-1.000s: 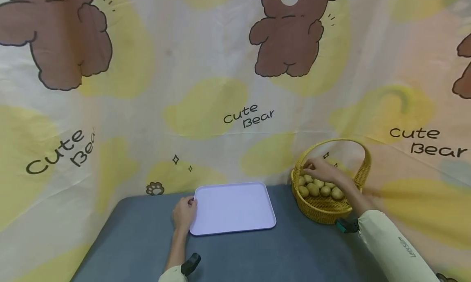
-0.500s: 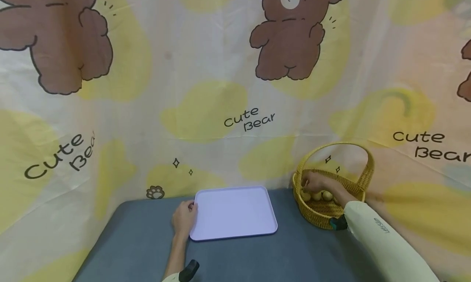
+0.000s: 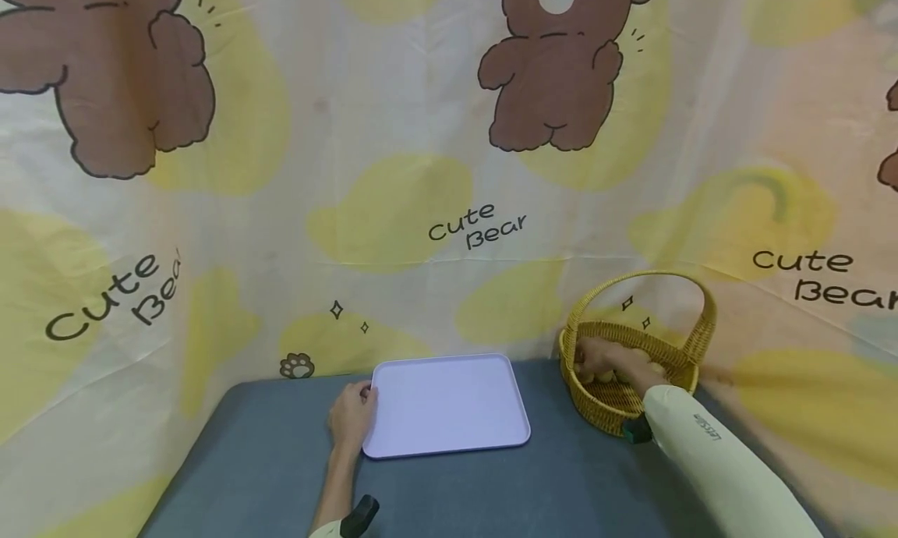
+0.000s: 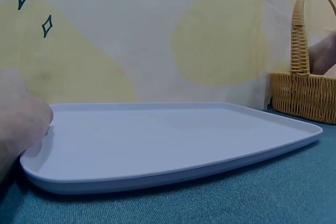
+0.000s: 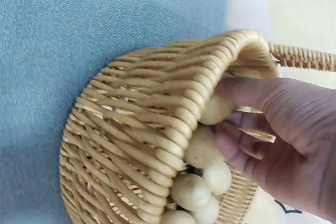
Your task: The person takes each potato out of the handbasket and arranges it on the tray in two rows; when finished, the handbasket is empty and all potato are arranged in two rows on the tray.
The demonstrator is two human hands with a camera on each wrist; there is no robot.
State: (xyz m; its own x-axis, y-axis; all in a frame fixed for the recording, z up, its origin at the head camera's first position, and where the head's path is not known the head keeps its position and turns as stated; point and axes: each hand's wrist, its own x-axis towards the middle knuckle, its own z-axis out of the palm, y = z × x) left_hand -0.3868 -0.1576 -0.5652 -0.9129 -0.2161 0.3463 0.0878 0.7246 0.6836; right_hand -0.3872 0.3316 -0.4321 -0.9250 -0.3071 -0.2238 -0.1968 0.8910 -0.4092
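My left hand (image 3: 351, 415) grips the left edge of a pale lilac tray (image 3: 449, 407) that lies flat on the table. In the left wrist view the fingers lie at the tray's rim, cut off by the frame edge. My right hand (image 5: 296, 129) reaches down inside a wicker basket (image 5: 142, 124) with a tall arched handle. Its thumb and fingers pinch a small round potato (image 5: 216, 109) by the basket's inner wall. Several more potatoes (image 5: 191, 191), tan and smooth, lie just below the fingers. In the head view the hand covers part of them.
A blue-grey cloth (image 3: 491, 491) covers the table, with the basket at the right of the tray. Behind hangs a curtain (image 3: 393, 210) printed with bears, close to the table's back edge. The basket handle (image 3: 645, 274) arches over my right hand.
My right hand has gone from the basket's upper rim down among the potatoes and closed its fingers on one. The left hand keeps its grip on the tray. The view has shifted slightly.
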